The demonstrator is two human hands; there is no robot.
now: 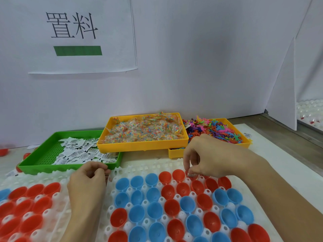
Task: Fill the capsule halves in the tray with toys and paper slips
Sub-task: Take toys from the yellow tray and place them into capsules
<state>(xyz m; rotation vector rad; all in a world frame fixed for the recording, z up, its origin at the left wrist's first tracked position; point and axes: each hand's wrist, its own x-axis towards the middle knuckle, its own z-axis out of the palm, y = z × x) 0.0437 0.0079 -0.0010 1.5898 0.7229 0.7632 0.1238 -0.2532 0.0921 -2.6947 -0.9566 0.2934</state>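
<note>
Two hands work over a white tray point(139, 169) of red and blue capsule halves on the bench.

At 9 o'clock, the green bin point(35, 165) holds loose printed paper slips point(78, 151). The left hand point(87, 182), fingers curled, seems to pinch slips, mostly hidden. Capsule halves point(153, 210) sit mouths up in rows. At 3 o'clock, the right hand point(206, 158) pinches a small slip point(190, 175) over a red half at the tray's far row; its long axis is hard to judge. Yellow bins point(139, 145) lie at 12 o'clock.

Red and blue plastic capsule halves point(174, 205) chequer the white moulded tray point(132, 169); beyond the fingers point(187, 165), a green bin point(35, 165) and yellow bins point(139, 146).
</note>
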